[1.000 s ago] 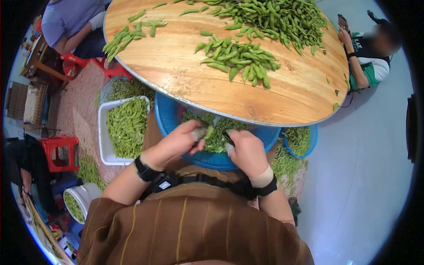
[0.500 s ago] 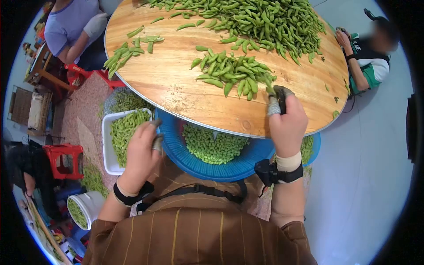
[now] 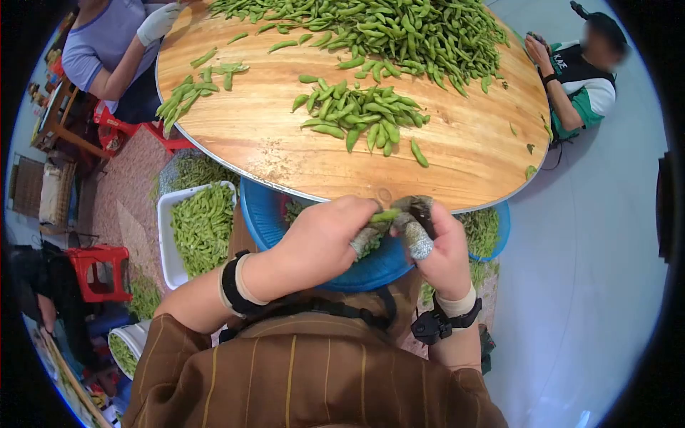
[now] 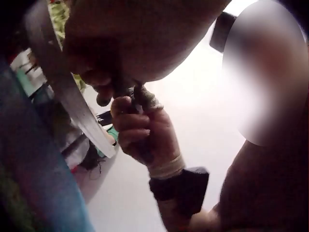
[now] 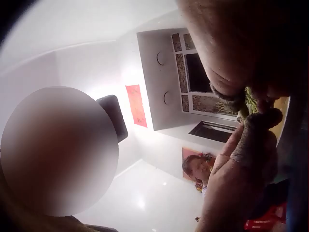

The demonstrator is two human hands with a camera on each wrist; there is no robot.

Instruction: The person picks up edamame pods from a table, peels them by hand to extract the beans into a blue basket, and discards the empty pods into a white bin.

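A green pod (image 3: 386,215) is pinched between both hands, just off the near edge of the round wooden table and over a blue basin (image 3: 267,221). My left hand (image 3: 325,239) holds its left end with thumb and fingers. My right hand (image 3: 435,246), with wrapped, darkened fingertips, grips the right end. The hands nearly meet and hide most of the shelled beans in the basin. In the left wrist view the right hand (image 4: 145,128) has its fingers curled; in the right wrist view the right hand (image 5: 241,164) meets the left one at the pod.
On the wooden table (image 3: 250,128) lie a small group of pods (image 3: 364,114) and a big heap (image 3: 421,36) behind. A white tub (image 3: 165,235) of pods stands left of the basin, a red stool (image 3: 100,271) further left. Two people sit at the table's left and right.
My right hand has come back from the small group of pods on the table to the basin. My left hand has moved right to meet it, and a pod is now held between them.
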